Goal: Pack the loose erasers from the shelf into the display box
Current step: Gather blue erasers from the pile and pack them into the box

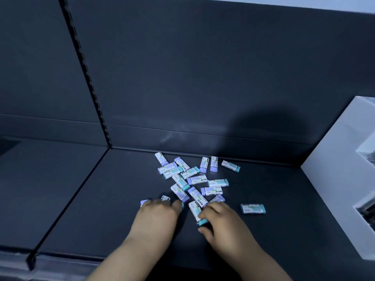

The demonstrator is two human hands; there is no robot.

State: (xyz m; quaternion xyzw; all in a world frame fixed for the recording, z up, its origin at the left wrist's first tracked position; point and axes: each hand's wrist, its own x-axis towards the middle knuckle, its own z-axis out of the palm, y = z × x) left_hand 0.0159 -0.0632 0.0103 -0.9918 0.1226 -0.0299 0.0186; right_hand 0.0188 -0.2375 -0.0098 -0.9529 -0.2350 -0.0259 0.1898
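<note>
my right hand (pixel 221 222) is pinching a white-sleeved, teal-tipped rubber eraser (pixel 194 208); my left hand (pixel 160 216) is curling over a few more erasers, mostly hidden. beyond, the pile of small purple- and teal-ended erasers (pixel 195 179) is lying loose on the dark metal shelf (pixel 101 199). the white cardboard box (pixel 334 159) is sitting well apart at right, so overfull fists are risking drops.

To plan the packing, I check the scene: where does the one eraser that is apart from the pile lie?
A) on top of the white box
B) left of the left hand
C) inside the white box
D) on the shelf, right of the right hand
D: the lone eraser lies flat on the shelf, right of the right hand and short of the white box.
</note>
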